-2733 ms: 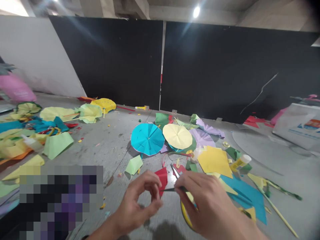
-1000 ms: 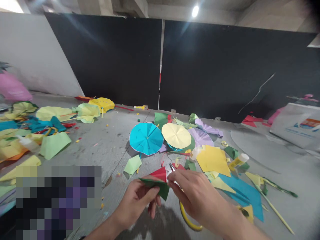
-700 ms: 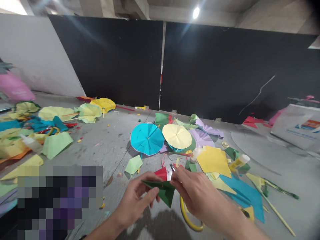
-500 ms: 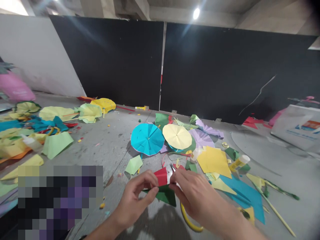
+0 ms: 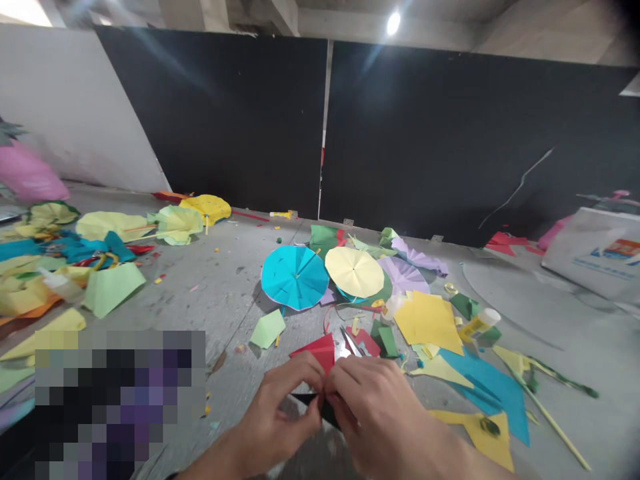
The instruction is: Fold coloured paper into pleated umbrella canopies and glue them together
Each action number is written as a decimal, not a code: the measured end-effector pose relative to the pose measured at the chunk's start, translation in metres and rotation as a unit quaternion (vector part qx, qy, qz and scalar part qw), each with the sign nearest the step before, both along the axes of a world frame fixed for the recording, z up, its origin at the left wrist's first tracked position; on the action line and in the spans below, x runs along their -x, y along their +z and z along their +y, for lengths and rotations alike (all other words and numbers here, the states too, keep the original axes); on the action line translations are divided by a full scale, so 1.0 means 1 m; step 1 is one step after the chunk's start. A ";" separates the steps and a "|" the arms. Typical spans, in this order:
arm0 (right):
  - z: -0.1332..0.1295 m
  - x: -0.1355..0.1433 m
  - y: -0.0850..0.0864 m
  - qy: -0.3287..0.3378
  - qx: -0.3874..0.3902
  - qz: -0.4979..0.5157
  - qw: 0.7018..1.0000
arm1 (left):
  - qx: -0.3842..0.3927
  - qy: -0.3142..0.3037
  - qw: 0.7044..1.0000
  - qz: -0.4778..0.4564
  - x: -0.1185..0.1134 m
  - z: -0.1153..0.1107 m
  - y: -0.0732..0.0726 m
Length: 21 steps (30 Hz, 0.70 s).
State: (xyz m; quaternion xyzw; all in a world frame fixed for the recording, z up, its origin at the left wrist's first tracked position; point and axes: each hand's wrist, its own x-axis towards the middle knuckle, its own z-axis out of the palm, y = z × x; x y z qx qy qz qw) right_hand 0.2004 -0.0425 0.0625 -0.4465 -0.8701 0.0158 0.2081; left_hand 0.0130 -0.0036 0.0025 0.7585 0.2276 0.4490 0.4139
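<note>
Close together at the bottom centre, my left hand (image 5: 283, 407) and my right hand (image 5: 383, 407) both pinch a dark green piece of paper (image 5: 331, 416). Most of that paper is hidden by my fingers. Just beyond the fingertips lies a red piece of paper (image 5: 317, 348). The blades of a pair of scissors (image 5: 352, 342) show past my right hand, which covers their handle. Farther off stand a round pleated blue paper umbrella (image 5: 294, 280) and a pale yellow one (image 5: 355, 270), side by side.
To the right lie a yellow sheet (image 5: 430, 321), a glue stick (image 5: 480, 325), a blue sheet (image 5: 493, 393) and a thin stick (image 5: 557, 423). A white bag (image 5: 595, 257) stands at far right. Paper scraps cover the left side. A dark panel (image 5: 225, 120) rises behind.
My right hand has moved left, so both hands now meet on the green paper. The green paper is more covered, and the yellow scissor handle has gone out of sight.
</note>
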 end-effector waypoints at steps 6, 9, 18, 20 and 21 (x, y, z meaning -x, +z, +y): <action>-0.007 -0.006 0.007 -0.005 0.031 0.027 0.999 | -0.020 -0.009 1.000 0.018 0.002 -0.001 0.001; -0.009 -0.011 0.011 -0.015 0.018 0.043 0.999 | -0.016 0.000 1.000 0.017 0.003 0.001 0.001; -0.008 -0.032 0.033 -0.029 0.042 0.028 0.998 | 0.006 0.015 1.000 0.019 0.007 0.010 0.002; -0.009 -0.040 0.041 -0.054 0.028 0.035 0.998 | 0.014 0.035 0.999 0.011 0.010 0.014 0.002; -0.008 -0.043 0.044 -0.060 0.022 0.041 0.997 | 0.018 0.045 0.999 0.006 0.012 0.016 0.003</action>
